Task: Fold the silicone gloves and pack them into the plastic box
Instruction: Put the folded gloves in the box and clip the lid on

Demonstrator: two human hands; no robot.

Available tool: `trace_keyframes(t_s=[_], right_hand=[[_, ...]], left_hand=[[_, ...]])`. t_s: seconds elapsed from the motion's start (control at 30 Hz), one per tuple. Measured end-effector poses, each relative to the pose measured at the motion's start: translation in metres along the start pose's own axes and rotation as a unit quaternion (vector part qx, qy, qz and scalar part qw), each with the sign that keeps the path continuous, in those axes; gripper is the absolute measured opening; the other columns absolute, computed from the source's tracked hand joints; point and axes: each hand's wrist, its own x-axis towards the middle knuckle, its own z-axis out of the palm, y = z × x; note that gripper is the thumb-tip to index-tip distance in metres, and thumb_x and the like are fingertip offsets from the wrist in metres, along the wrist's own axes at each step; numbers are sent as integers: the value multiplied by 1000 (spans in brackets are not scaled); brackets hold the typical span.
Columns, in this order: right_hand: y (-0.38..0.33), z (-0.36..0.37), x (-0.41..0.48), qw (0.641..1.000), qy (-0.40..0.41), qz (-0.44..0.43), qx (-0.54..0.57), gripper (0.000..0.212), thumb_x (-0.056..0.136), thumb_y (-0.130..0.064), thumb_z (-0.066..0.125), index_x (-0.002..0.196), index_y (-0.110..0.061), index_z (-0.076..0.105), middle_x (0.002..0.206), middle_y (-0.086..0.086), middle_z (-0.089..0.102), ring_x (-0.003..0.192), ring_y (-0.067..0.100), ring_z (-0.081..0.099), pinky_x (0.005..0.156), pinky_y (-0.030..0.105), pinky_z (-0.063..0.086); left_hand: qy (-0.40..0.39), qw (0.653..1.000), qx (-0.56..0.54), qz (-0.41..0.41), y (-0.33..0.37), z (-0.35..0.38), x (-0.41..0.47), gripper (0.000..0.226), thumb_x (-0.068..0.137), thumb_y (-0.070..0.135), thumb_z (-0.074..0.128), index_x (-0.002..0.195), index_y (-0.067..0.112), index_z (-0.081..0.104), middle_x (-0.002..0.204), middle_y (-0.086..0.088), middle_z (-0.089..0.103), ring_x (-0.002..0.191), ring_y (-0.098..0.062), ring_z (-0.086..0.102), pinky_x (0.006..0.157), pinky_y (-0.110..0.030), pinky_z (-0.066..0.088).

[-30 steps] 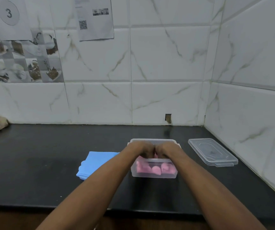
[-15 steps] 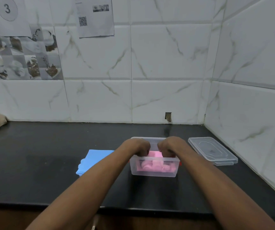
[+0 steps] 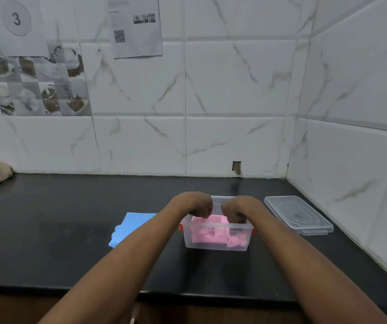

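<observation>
Both hands, left hand [image 3: 193, 204] and right hand [image 3: 240, 208], curl closed over the pink glove [image 3: 211, 232] inside the plastic box [image 3: 216, 245], lower centre; whether they grip it is unclear.

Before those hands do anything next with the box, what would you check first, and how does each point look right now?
1. Pink glove inside the plastic box: ok, it lies below the rim.
2. Blue glove packed: not ok, it lies on the counter left of the box.
3. Lid within reach: ok, off and flat on the counter right of the box.
4. Left hand and right hand clear of the box: not ok, both curl over its opening.
5. Hands gripping the pink glove: cannot tell, fingertips are hidden.
</observation>
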Motion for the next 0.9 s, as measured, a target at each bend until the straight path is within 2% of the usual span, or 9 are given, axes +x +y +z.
trace_keyframes(t_s=[0.17, 0.23, 0.3, 0.47, 0.53, 0.63, 0.73, 0.8, 0.9], right_hand=[[-3, -14, -7, 995, -11, -41, 90, 46, 85, -21, 73, 127, -11, 57, 103, 5, 65, 78, 19, 68, 71, 27, 59], [-1, -8, -6, 995, -14, -48, 83, 45, 86, -18, 71, 128, -12, 56, 113, 8, 63, 83, 18, 63, 74, 27, 55], [-1, 1, -4, 997, 1, -53, 55, 45, 85, -18, 70, 127, -15, 55, 121, 8, 61, 88, 18, 58, 77, 29, 52], [-1, 11, 5, 996, 46, -68, 16, 42, 85, -17, 67, 125, -18, 55, 121, 8, 62, 94, 21, 54, 86, 33, 48], [1, 9, 3, 997, 34, -63, 30, 45, 84, -21, 69, 126, -19, 52, 118, 4, 60, 93, 18, 54, 82, 31, 47], [3, 4, -2, 996, 18, -55, 69, 45, 84, -27, 71, 125, -21, 53, 115, 2, 58, 84, 13, 56, 77, 27, 51], [4, 0, -9, 987, 77, -54, 130, 32, 87, -25, 69, 115, -15, 57, 109, 8, 64, 79, 16, 63, 68, 26, 57], [8, -3, -16, 975, 141, -61, 160, 25, 90, -21, 66, 113, -12, 60, 106, 9, 66, 77, 18, 65, 64, 26, 56], [13, -6, -28, 948, 262, -76, 162, 15, 91, -23, 62, 103, -14, 65, 102, 4, 67, 79, 16, 61, 64, 26, 44]], left_hand=[[-15, 999, -49, 14, -8, 4, 3, 34, 89, 19, 67, 123, 15, 66, 122, -5, 66, 103, -24, 65, 87, -30, 53], [-38, 998, -43, 9, -9, 12, 11, 36, 88, 15, 65, 124, 18, 64, 124, -7, 64, 105, -25, 63, 91, -35, 54], [-39, 999, -25, 14, -6, 18, 18, 37, 88, 17, 64, 125, 18, 60, 125, -9, 62, 102, -24, 60, 84, -34, 52], [-61, 997, -35, 11, 1, 22, 20, 46, 88, 24, 66, 131, 17, 52, 128, -9, 59, 108, -28, 58, 81, -35, 45], [-48, 998, -34, 13, 0, 17, 15, 41, 89, 15, 64, 130, 15, 56, 126, -10, 60, 98, -23, 58, 78, -32, 46], [57, 993, -105, 23, -12, -2, -2, 33, 87, 3, 63, 119, 11, 67, 114, -9, 68, 87, -19, 64, 78, -29, 52], [235, 935, -264, -5, -46, -17, -27, 28, 79, -10, 59, 98, 4, 74, 91, -13, 74, 78, -22, 70, 73, -29, 56], [296, 928, -217, -59, -83, -21, -41, 32, 79, -9, 56, 100, 6, 74, 98, -12, 74, 89, -23, 70, 76, -26, 53], [125, 981, -67, -131, -135, -5, -59, 50, 83, 1, 60, 131, 15, 59, 134, -4, 59, 121, -23, 56, 100, -34, 46]])
